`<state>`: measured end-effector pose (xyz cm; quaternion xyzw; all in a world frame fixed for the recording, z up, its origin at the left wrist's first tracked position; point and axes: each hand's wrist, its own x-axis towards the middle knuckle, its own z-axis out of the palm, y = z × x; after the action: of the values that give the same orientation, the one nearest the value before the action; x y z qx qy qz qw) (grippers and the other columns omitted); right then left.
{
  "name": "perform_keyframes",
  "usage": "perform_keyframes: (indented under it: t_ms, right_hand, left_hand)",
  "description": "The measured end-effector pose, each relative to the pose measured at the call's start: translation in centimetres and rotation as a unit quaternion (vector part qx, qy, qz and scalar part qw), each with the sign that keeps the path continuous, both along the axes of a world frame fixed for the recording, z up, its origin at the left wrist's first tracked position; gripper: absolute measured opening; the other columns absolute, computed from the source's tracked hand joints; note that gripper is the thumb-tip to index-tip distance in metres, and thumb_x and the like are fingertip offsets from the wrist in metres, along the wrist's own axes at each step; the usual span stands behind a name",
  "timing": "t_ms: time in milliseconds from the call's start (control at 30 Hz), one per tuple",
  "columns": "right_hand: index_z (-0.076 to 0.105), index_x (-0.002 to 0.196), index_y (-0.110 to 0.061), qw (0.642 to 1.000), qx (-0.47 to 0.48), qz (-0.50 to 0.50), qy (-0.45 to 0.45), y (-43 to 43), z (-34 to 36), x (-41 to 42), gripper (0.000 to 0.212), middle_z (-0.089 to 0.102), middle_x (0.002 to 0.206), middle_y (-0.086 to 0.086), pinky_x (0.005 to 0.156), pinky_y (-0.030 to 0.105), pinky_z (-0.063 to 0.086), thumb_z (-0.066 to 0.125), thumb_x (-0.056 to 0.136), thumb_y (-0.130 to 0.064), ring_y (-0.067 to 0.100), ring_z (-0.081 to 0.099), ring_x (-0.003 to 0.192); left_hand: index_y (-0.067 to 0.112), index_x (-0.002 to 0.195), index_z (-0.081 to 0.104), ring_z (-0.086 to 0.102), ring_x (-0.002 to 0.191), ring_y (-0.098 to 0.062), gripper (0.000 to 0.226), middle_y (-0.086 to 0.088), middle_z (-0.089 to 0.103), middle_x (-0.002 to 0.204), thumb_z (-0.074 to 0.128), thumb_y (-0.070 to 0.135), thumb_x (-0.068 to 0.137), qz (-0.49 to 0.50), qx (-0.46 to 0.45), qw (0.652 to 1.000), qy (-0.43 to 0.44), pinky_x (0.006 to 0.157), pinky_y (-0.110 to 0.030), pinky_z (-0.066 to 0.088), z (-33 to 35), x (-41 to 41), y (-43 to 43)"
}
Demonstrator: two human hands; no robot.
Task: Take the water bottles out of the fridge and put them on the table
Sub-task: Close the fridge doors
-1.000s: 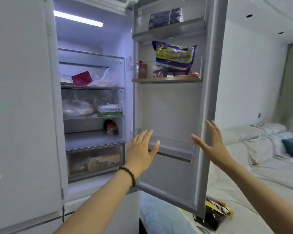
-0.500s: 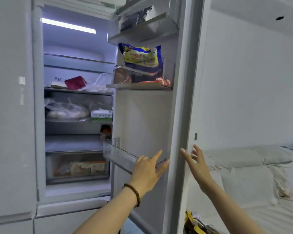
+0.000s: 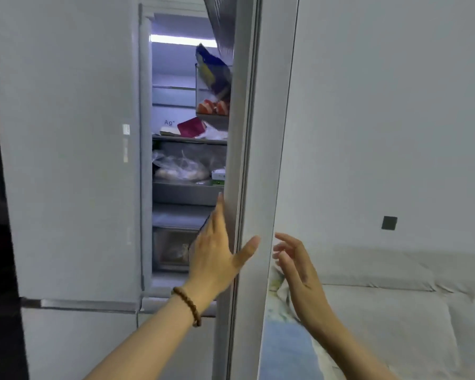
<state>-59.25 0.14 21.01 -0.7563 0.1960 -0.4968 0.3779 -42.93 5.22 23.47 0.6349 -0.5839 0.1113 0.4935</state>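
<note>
Left hand (image 3: 217, 259): head view — fingers straight and together, thumb spread out, palm flat against the inner edge of the fridge door (image 3: 254, 187); holds nothing. Bead bracelet (image 3: 188, 305) on that wrist.
Right hand (image 3: 296, 266): loose and open, fingers slightly curled and apart, just beside the outer face of the door, not clearly touching it; empty.
Door: seen almost edge-on, long axis upright, standing between the two hands — left hand on the fridge side, right hand on the room side.
Fridge opening (image 3: 187, 165): narrow lit gap up and to the left of the left hand; that hand is the nearer one to the shelves.
Key relation: anything to be taken out lies beyond the left hand, up and away, inside the gap; right hand is shut off from it by the door.
Water bottles: none visible on any shelf or in the door racks; no table in view, so where they are I cannot tell.
Visible inside: blue and yellow bag (image 3: 213, 71) in a door rack, tilted; red flat packet (image 3: 191, 127) on a shelf; clear plastic bag (image 3: 180, 167) on the shelf below; bottom drawer (image 3: 170, 249) partly behind the left hand.
Hidden: most door racks, right part of the shelves, lower compartments.
Blur: bag and hands smeared, labels unreadable.
Judgement: door position looks like closing or nearly shut.
</note>
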Motion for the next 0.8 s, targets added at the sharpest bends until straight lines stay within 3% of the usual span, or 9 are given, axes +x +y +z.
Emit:
perform_keyframes:
  t_ms: [100, 200, 267, 400, 533, 600, 700, 800]
  right_hand:
    - [0.037, 0.134, -0.043, 0.999, -0.036, 0.029, 0.026, 0.2, 0.3, 5.0, 0.051, 0.039, 0.136, -0.03, 0.104, 0.009, 0.028, 0.033, 0.086, -0.059, -0.008, 0.034, 0.13]
    - [0.027, 0.138, -0.049, 0.998, -0.048, 0.027, 0.03, -0.3, 0.0, 10.9, 0.05, 0.026, 0.146, -0.035, 0.11, 0.018, 0.021, 0.031, 0.089, -0.06, -0.011, 0.022, 0.137]
    - [0.022, 0.137, -0.056, 0.996, -0.075, 0.011, 0.04, -0.7, -0.3, 14.7, 0.048, 0.02, 0.145, -0.039, 0.108, 0.014, 0.018, 0.033, 0.09, -0.057, -0.014, 0.018, 0.137]
    - [0.012, 0.141, -0.054, 0.983, -0.164, -0.04, 0.077, -2.0, -0.8, 22.7, 0.057, 0.005, 0.152, -0.035, 0.114, 0.02, 0.011, 0.037, 0.09, -0.058, -0.012, 0.005, 0.14]
    - [0.001, 0.146, -0.044, 0.956, -0.247, -0.113, 0.114, -4.3, -1.4, 29.6, 0.066, -0.007, 0.156, -0.024, 0.117, 0.03, 0.005, 0.034, 0.09, -0.057, 0.002, -0.006, 0.145]
    - [-0.002, 0.147, -0.042, 0.942, -0.27, -0.143, 0.138, -5.5, -1.9, 32.2, 0.067, -0.011, 0.157, -0.02, 0.118, 0.035, 0.002, 0.032, 0.091, -0.057, 0.007, -0.01, 0.146]
    - [0.0, 0.148, -0.038, 0.917, -0.302, -0.194, 0.172, -7.9, -2.4, 35.2, 0.066, -0.012, 0.158, -0.015, 0.12, 0.037, -0.003, 0.031, 0.093, -0.055, 0.013, -0.012, 0.147]
    - [0.005, 0.149, -0.035, 0.889, -0.342, -0.229, 0.201, -10.6, -2.4, 37.2, 0.062, -0.008, 0.16, -0.009, 0.119, 0.039, -0.004, 0.029, 0.095, -0.052, 0.018, -0.006, 0.148]
  left_hand:
    - [0.037, 0.145, -0.004, 0.03, 0.137, -0.017, 0.107, 0.008, 0.016, 0.154, 0.037, 0.088, 0.06, -0.013, -0.038, 0.997, 0.073, 0.103, -0.047, 0.042, 0.7, 3.9, 1.4]
    - [0.033, 0.144, 0.012, 0.027, 0.133, -0.006, 0.106, 0.007, 0.022, 0.151, 0.041, 0.087, 0.058, -0.004, -0.073, 0.992, 0.105, 0.107, -0.035, 0.035, 1.3, 8.9, 2.8]
    - [0.032, 0.145, 0.008, 0.018, 0.128, 0.001, 0.103, 0.008, 0.018, 0.153, 0.045, 0.081, 0.062, 0.003, -0.065, 0.991, 0.119, 0.104, -0.025, 0.023, 1.5, 12.1, 3.4]
    - [0.034, 0.145, 0.011, 0.027, 0.133, -0.003, 0.091, 0.011, 0.026, 0.151, 0.06, 0.055, 0.071, -0.039, -0.067, 0.986, 0.145, 0.097, -0.015, 0.028, 1.6, 19.3, 2.7]
    - [0.042, 0.142, 0.006, 0.029, 0.137, -0.013, 0.086, 0.011, 0.024, 0.152, 0.056, 0.056, 0.073, -0.052, -0.046, 0.986, 0.154, 0.109, -0.032, 0.034, 1.5, 26.2, 0.7]
    - [0.051, 0.136, 0.002, 0.029, 0.137, -0.012, 0.08, 0.011, 0.022, 0.153, 0.055, 0.053, 0.077, -0.061, -0.048, 0.988, 0.133, 0.109, -0.038, 0.035, 1.5, 28.8, -0.5]
    - [0.057, 0.132, -0.01, 0.018, 0.137, -0.002, 0.077, 0.013, 0.012, 0.154, 0.049, 0.054, 0.082, -0.06, -0.051, 0.994, 0.08, 0.109, -0.03, 0.03, 1.3, 32.1, -2.7]
    - [0.047, 0.139, -0.018, 0.0, 0.14, 0.0, 0.074, 0.009, 0.002, 0.156, 0.038, 0.054, 0.09, 0.048, -0.068, 0.994, -0.074, 0.116, -0.03, 0.013, 0.6, 35.5, -5.5]
